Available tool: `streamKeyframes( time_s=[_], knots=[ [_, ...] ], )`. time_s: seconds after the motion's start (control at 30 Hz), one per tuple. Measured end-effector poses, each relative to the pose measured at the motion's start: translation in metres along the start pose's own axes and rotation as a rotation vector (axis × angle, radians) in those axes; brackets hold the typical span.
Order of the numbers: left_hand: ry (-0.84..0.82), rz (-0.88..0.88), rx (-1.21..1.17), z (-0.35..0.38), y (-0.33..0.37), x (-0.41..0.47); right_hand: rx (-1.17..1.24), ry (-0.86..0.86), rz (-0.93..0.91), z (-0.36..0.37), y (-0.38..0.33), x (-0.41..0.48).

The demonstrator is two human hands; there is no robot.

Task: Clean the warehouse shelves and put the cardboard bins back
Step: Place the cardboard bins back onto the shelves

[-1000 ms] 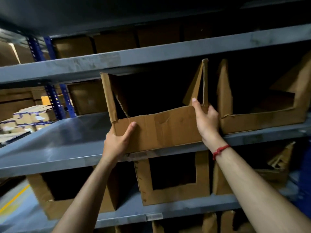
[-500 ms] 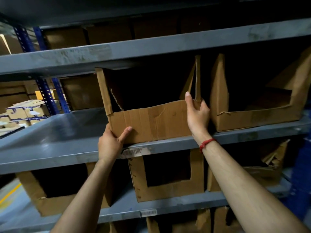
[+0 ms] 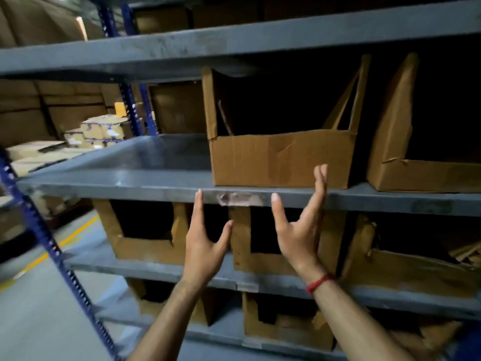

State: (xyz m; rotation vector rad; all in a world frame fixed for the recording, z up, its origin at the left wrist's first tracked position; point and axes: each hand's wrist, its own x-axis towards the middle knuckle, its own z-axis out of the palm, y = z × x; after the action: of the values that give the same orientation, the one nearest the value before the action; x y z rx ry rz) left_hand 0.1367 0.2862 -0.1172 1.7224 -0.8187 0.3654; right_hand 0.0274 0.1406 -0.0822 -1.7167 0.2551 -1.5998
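A creased, cut-front cardboard bin [image 3: 281,157] is sitting on the shelf [image 3: 130,182] just above the released left hand [image 3: 205,247] and right hand [image 3: 299,230].

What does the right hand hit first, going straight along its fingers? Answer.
Most likely the front wall of the cardboard bin, just beyond the right hand; depth is unclear.

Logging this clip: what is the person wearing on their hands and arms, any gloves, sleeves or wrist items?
No gloves on the left hand or right hand, no sleeves in view. A red thread band circles the right wrist.
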Motion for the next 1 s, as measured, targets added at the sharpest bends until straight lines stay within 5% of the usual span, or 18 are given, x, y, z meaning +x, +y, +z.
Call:
streamKeyframes(
  time_s=[0.5,1.0],
  knots=[
    [0.219,-0.65,0.191,-0.157,-0.104,-0.209,0.325,-0.734,0.325,0.108,-0.018,-0.202],
    [0.345,-1.189,0.149,-0.273,-0.203,-0.333,0.063,-1.433,0.508,0.225,-0.01,-0.39]
  ],
)
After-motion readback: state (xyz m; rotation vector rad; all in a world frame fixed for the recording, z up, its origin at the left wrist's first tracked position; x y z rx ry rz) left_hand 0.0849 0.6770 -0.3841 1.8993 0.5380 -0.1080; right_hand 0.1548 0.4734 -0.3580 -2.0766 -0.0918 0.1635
